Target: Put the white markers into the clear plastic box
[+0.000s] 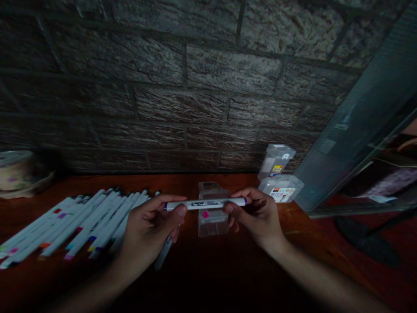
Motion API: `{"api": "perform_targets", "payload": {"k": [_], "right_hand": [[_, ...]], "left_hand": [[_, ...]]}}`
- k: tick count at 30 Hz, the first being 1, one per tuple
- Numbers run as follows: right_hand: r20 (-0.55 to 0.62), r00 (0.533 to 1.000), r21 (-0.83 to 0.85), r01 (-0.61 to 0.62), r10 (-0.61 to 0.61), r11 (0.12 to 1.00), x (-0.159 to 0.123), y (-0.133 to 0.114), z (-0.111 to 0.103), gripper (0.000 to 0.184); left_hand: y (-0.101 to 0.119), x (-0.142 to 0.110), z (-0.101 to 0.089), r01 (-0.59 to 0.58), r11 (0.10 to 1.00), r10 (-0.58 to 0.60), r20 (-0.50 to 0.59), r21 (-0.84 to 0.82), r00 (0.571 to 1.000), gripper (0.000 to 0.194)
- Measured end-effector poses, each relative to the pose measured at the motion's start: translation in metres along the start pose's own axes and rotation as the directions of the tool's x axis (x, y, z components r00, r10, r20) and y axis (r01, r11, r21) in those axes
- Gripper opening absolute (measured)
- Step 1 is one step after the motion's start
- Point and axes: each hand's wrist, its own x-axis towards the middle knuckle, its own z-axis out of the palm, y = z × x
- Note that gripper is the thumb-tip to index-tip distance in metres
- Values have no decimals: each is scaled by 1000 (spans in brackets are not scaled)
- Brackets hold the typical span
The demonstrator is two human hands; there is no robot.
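Observation:
Between my two hands a white marker [206, 203] with purple ends is held level, its printed label facing me. My left hand [151, 226] pinches its left end between thumb and fingers. At the other end, my right hand [257, 213] grips it the same way. Just below and behind the marker stands a clear plastic case [213, 228], with a pink round marker end showing in it. Another marker [163, 252] lies on the table under my left hand, partly hidden by it.
Many white markers with coloured ends [81, 221] lie in a spread pile at the left. Two clear plastic boxes [276, 161] stand at the back right, by a grey post [352, 100]. A pot-like container [19, 174] sits far left. A stone-block wall [208, 104] rises behind the wooden table [247, 265].

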Motion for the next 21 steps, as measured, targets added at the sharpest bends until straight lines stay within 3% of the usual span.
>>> {"api": "perform_targets", "payload": {"k": [8,13,21], "right_hand": [[-9,997,-117,71,-72,991,-2,-4,1,15],[19,998,-89,60,-59,994,-1,-4,-1,11],[59,998,7,-11,11,1000,-2,4,-5,10]], "left_hand": [[4,2,7,-133,984,138,-36,115,990,8],[5,1,6,-190,972,196,-32,139,980,12],[2,-1,3,-190,964,197,-16,186,980,12]]}}
